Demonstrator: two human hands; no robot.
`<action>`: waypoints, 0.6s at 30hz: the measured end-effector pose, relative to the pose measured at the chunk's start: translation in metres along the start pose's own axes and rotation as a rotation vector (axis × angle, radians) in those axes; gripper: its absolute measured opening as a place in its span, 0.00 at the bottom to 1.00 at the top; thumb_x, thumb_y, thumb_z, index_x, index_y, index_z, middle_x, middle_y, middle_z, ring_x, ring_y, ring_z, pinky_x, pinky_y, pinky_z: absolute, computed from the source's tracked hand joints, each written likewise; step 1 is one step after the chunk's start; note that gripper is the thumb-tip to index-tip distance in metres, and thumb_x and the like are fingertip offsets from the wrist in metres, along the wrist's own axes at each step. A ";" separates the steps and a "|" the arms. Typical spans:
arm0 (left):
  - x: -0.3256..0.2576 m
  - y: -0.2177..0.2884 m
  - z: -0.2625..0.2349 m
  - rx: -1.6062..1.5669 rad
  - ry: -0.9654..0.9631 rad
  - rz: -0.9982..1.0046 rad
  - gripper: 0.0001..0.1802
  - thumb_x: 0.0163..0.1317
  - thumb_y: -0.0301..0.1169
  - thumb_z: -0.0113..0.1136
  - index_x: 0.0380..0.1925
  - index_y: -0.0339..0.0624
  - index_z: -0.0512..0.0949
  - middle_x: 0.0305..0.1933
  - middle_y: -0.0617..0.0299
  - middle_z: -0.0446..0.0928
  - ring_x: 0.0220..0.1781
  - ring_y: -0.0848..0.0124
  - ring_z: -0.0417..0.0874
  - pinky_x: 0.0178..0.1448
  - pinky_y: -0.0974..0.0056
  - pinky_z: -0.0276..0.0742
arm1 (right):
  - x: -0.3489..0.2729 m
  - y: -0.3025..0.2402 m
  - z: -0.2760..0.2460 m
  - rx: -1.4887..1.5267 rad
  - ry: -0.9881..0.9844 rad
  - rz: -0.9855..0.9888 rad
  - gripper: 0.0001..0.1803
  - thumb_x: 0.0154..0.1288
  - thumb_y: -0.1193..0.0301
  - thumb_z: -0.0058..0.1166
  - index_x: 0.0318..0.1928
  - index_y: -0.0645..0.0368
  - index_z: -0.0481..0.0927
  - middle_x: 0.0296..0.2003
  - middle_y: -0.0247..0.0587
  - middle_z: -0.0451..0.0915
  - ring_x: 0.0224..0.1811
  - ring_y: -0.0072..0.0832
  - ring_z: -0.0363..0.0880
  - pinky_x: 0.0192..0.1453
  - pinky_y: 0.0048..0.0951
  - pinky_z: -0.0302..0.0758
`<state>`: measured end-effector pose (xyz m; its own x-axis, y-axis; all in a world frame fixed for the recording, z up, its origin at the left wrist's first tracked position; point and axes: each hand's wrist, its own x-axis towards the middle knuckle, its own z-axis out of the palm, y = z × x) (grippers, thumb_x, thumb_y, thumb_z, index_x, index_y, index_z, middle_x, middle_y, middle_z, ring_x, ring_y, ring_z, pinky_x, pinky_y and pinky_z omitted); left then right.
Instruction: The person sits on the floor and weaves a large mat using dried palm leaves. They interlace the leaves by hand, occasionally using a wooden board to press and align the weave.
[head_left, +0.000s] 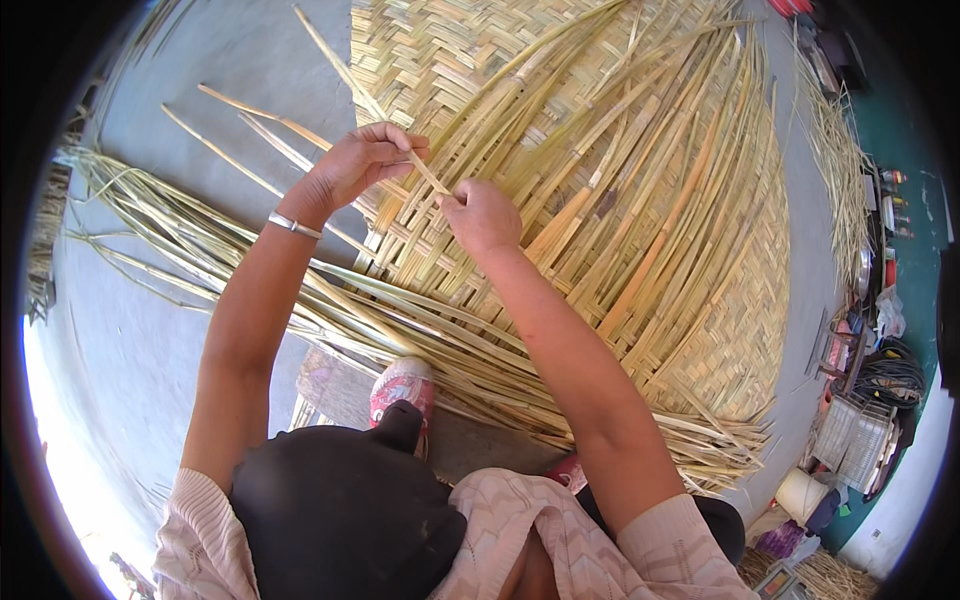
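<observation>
My left hand (362,168) is closed in a pinch on a narrow, pale split-cane strip (430,174), whose long end sticks out to the upper left. Thumb and fingers of my right hand (483,217) grip the same strip at its lower end, a short way to the right. Both hands are above the edge of a large woven mat (420,45) in a slanted weave. Many long strips (625,200) fan across the mat below and beyond my right hand. Several strip ends (225,150) poke out past the mat's left edge near my left wrist.
A thick bundle of long green-yellow strips (150,195) crosses the grey floor between my feet and the mat. My patterned shoe (402,385) is beside a wooden board (335,385). Along the right wall are black coiled cable (890,378), a wire rack (848,445) and more loose strips (838,160).
</observation>
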<state>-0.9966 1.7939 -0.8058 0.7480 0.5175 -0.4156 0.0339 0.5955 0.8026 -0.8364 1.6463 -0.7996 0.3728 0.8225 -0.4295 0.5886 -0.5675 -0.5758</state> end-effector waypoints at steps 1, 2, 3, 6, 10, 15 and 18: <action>0.004 -0.003 0.002 0.035 0.014 0.002 0.05 0.64 0.21 0.53 0.37 0.40 0.77 0.51 0.56 0.79 0.56 0.67 0.79 0.60 0.66 0.77 | -0.001 -0.001 0.003 0.009 0.046 0.003 0.14 0.60 0.58 0.56 0.34 0.55 0.83 0.33 0.47 0.82 0.35 0.46 0.81 0.41 0.43 0.76; 0.010 -0.007 0.006 0.069 0.029 0.004 0.05 0.63 0.21 0.54 0.38 0.40 0.77 0.48 0.57 0.80 0.53 0.68 0.80 0.58 0.66 0.77 | -0.001 -0.001 0.006 0.014 0.085 0.014 0.14 0.61 0.57 0.55 0.34 0.54 0.83 0.31 0.47 0.82 0.34 0.46 0.81 0.40 0.44 0.76; 0.013 -0.011 0.008 0.097 0.028 0.016 0.06 0.62 0.21 0.56 0.38 0.39 0.77 0.46 0.58 0.80 0.51 0.69 0.81 0.55 0.67 0.78 | 0.000 -0.001 0.010 0.027 0.132 0.023 0.15 0.61 0.56 0.56 0.32 0.55 0.82 0.28 0.46 0.81 0.31 0.45 0.80 0.38 0.43 0.74; 0.029 -0.019 0.020 0.556 0.103 -0.022 0.17 0.53 0.29 0.68 0.42 0.37 0.77 0.44 0.56 0.81 0.45 0.68 0.81 0.47 0.65 0.77 | 0.003 0.004 0.017 0.048 0.229 0.057 0.18 0.62 0.54 0.55 0.27 0.57 0.78 0.22 0.45 0.78 0.27 0.43 0.77 0.33 0.42 0.72; 0.046 -0.022 0.031 1.161 0.125 0.086 0.26 0.46 0.34 0.74 0.44 0.35 0.78 0.38 0.53 0.80 0.39 0.66 0.81 0.45 0.63 0.76 | 0.006 0.010 0.019 0.083 0.258 0.056 0.18 0.63 0.55 0.54 0.27 0.57 0.77 0.21 0.46 0.77 0.26 0.44 0.76 0.33 0.42 0.71; 0.055 -0.021 0.020 1.022 0.049 -0.104 0.27 0.44 0.34 0.74 0.44 0.32 0.79 0.35 0.51 0.82 0.37 0.64 0.82 0.45 0.63 0.77 | 0.006 0.014 0.020 0.103 0.270 0.030 0.18 0.63 0.55 0.54 0.28 0.58 0.76 0.21 0.46 0.77 0.26 0.45 0.75 0.33 0.42 0.70; 0.050 -0.021 0.008 0.902 0.123 -0.058 0.26 0.45 0.32 0.74 0.45 0.32 0.80 0.35 0.54 0.82 0.36 0.66 0.81 0.43 0.62 0.77 | 0.006 0.016 0.020 0.098 0.265 0.016 0.18 0.63 0.55 0.54 0.28 0.58 0.76 0.21 0.46 0.77 0.26 0.46 0.75 0.33 0.42 0.71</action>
<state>-0.9546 1.8023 -0.8396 0.6551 0.5944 -0.4665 0.6132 -0.0574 0.7879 -0.8388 1.6414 -0.8253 0.5635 0.7874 -0.2500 0.5137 -0.5710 -0.6404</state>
